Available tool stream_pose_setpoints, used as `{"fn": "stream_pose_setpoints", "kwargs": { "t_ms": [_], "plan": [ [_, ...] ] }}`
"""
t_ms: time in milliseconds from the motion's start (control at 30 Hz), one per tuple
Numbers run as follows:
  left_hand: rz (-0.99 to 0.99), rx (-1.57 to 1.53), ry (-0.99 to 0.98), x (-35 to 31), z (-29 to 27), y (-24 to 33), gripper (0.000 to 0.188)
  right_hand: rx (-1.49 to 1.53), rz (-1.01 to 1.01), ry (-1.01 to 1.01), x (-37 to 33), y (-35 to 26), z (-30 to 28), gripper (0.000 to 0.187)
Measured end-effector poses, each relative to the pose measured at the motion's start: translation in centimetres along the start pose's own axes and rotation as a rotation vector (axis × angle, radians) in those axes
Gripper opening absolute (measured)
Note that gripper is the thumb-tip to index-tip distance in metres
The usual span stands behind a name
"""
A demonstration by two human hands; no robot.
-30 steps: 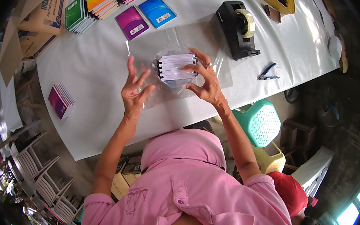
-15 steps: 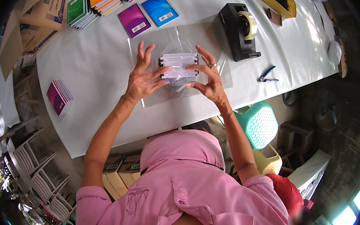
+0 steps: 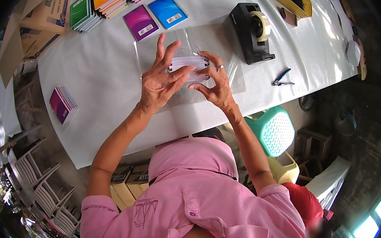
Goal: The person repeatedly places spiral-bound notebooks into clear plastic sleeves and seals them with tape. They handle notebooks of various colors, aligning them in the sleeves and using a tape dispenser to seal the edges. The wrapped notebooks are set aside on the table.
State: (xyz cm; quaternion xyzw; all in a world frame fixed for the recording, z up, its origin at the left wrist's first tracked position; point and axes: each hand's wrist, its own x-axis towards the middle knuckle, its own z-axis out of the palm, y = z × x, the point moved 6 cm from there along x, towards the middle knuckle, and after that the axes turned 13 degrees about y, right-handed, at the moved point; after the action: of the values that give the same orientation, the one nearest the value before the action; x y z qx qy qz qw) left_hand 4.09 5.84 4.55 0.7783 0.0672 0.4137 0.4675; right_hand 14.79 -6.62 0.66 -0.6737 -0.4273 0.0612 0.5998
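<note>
Handles notebook stack (image 3: 189,62) at desk (image 3: 107,89).
Clamps right end with fingers of right hand (image 3: 219,86); cannot confirm grip of left hand (image 3: 158,85).

"What's at the middle of the white-covered table (image 3: 101,75)?"

"A stack of white-edged pads (image 3: 189,62) in clear plastic. The left hand (image 3: 159,82) is at its near left side; the right hand (image 3: 216,84) grasps its right end."

"And beyond?"

"Purple and blue spiral notebooks (image 3: 168,12), with a black tape dispenser (image 3: 242,35) farther right."
</note>
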Motion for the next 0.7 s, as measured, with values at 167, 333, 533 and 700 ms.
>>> {"fn": "stream_pose_setpoints", "kwargs": {
  "t_ms": [167,333,533,700],
  "plan": [
    [-0.34,-0.299,0.305,-3.0,-4.0,-1.9,0.04,-0.011,-0.018,0.019,-0.1,0.5,-0.3,0.032],
    [-0.043,0.176,-0.047,-4.2,-2.5,-4.0,0.047,0.027,-0.001,0.009,-0.1,0.3,0.2,0.033],
    [0.121,0.259,-0.183,-1.7,-1.3,-3.1,0.043,0.065,0.048,-0.013,0.0,0.5,-0.1,0.038],
    [0.116,0.261,-0.201,-0.7,-0.9,-2.9,0.035,0.029,0.11,-0.003,0.3,0.4,-0.3,0.031]
  ]
}}
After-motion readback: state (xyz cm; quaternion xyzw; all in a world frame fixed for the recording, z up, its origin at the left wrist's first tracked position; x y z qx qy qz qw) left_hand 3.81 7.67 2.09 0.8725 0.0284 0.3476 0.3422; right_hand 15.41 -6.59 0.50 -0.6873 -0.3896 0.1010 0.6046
